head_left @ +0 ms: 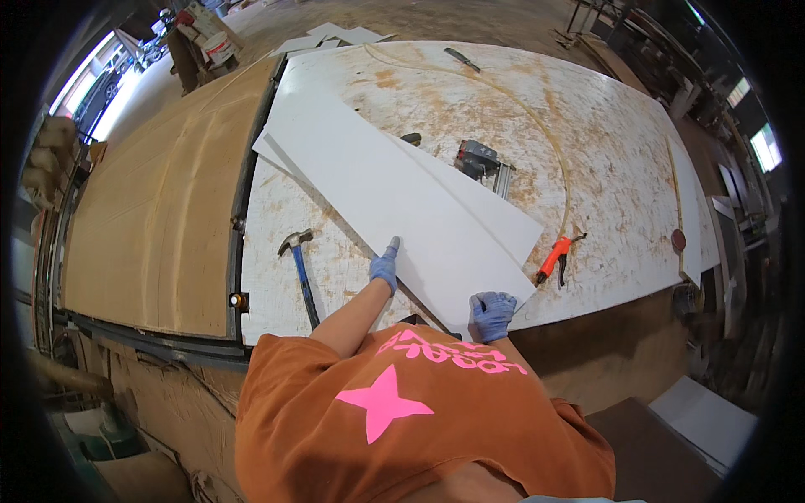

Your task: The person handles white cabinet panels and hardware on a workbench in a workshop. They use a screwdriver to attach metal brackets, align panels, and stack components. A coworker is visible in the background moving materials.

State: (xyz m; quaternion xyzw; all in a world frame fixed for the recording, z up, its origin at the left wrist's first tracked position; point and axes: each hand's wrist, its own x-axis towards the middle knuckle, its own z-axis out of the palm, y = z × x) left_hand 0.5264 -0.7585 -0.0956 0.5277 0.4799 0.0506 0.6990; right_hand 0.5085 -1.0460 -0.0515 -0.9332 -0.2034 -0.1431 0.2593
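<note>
A long white panel (369,176) lies aslant over another white panel (495,214) on the worktable. My left hand (384,267), in a blue-grey glove, grips the long panel's left edge, with a digit on its top face and the others partly hidden. At the near right corner, my right hand (493,315), gloved alike, is curled over the end edge of the same panel. A blue-handled claw hammer (300,268) lies left of my left hand. Beyond my right hand rests an orange air blow gun (554,260). Farther off, a grey nail gun (480,161) lies beside the panels.
The white worktable (612,193) is streaked with brown dust. A yellowish hose (563,159) curves across it, and a dark slim tool (463,59) lies near its far edge. At left stands a brown board surface (159,218) with a dark frame. White offcuts (335,35) lie beyond.
</note>
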